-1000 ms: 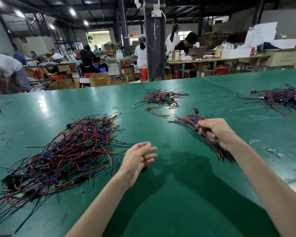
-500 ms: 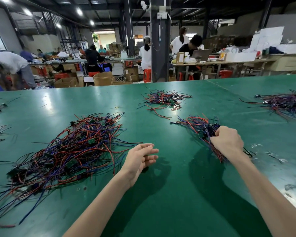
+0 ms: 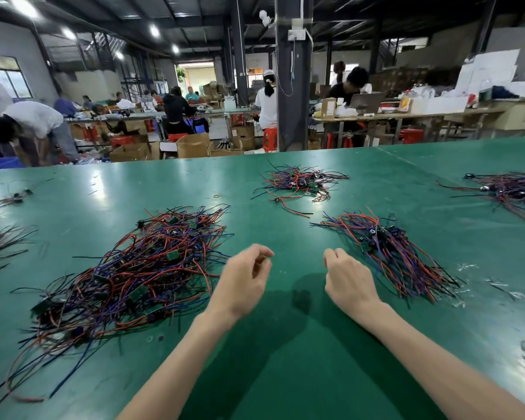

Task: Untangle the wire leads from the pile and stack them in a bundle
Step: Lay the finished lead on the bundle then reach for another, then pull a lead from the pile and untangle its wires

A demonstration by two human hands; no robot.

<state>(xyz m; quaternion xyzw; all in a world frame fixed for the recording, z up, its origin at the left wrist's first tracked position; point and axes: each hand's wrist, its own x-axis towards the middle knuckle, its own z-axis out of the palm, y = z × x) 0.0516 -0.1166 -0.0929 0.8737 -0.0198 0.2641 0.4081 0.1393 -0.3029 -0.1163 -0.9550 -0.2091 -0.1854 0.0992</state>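
Left hand (image 3: 243,281) and right hand (image 3: 347,280) hover loosely curled, holding nothing, over the table (image 3: 285,237). The pile (image 3: 134,268) lies left, the bundle (image 3: 388,250) right. The bundle looks small, so most leads likely remain tangled.

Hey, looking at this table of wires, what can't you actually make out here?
All in the head view:
Pile: lower leads buried under upper ones; count unclear.
Far-right wires: cut off by the right edge.
Left-edge wires: cut off by the left edge, blurred.
Right hand: fingertips hidden behind its own back.
Bundle: black parts too small to identify.
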